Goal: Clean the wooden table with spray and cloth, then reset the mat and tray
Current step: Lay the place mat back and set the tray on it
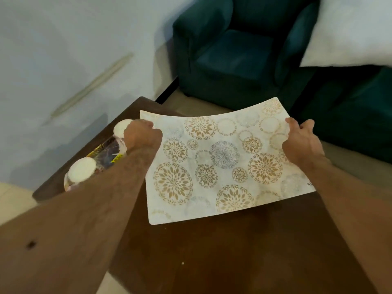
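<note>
Mat: cream with gold and grey floral medallions, held above the wooden table, sagging in the middle.
Left hand: grips the mat's left edge.
Right hand: grips the mat's right edge.
Tray: at the table's left side, carrying two white-lidded containers.
Armchair: dark green, beyond the table.

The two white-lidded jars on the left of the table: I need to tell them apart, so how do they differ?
The nearer jar shows its whole round lid and looks larger; the farther jar is partly hidden behind the left hand and looks smaller. The nearer one sits by the table edge, the farther one beside the mat. Both have white lids.
</note>
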